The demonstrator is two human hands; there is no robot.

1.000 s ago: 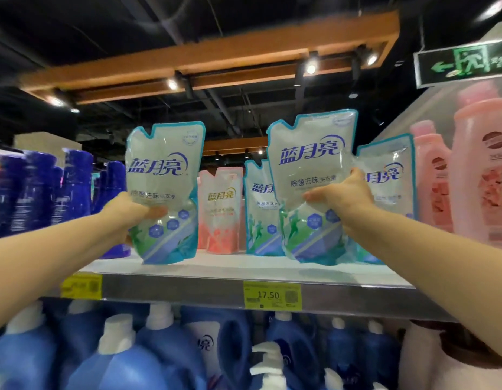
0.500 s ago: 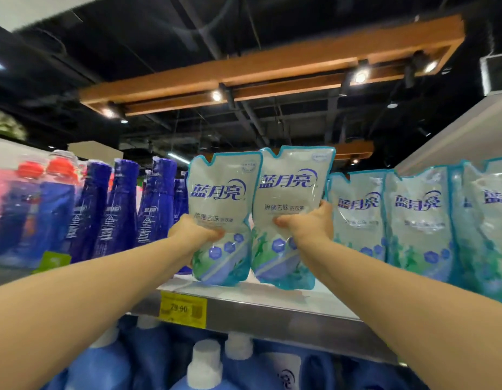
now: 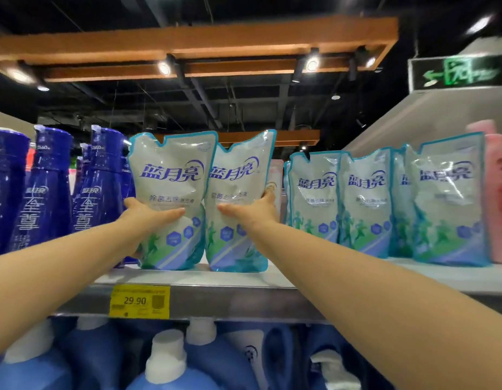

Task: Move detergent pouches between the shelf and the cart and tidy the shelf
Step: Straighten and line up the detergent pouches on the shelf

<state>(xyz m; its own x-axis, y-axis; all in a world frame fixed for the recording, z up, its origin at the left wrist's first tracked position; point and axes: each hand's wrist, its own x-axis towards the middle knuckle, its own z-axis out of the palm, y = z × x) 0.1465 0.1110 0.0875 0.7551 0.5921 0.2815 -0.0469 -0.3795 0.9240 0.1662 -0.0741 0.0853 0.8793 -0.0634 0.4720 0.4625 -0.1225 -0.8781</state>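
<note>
A supermarket shelf (image 3: 230, 299) with a grey metal front edge and a white board runs across the frame beneath a wooden ceiling frame (image 3: 205, 40) fitted with spotlights. On the level below stand large blue jugs (image 3: 165, 358) with white caps. On the left of the upper board stand tall dark blue bottles (image 3: 47, 192). On the right, a row of matching detergent pouches (image 3: 368, 198) stands upright, edge to edge, and pink bottles (image 3: 497, 198) stand at the far right end. Near the middle of the shelf, between the dark blue bottles and the row, a person holds two more pouches upright side by side, their inner edges touching and their bases down at the white board. The left pouch (image 3: 171, 164) is gripped at its waist by the left hand (image 3: 148, 215). Its thumb lies flat across the printed front, while its fingers are hidden behind the pack. The right pouch (image 3: 238, 167) is gripped the same way by the right hand (image 3: 252, 212), thumb pointing inward across the front and fingers (image 3: 268, 192) curled round the pouch's right edge. A gap separates the right pouch from the nearest pouch of the row. A green exit sign (image 3: 459, 73) hangs at upper right. A yellow price tag (image 3: 139, 302) reading 29.90 is fixed to the shelf edge, just below the left pouch.
</note>
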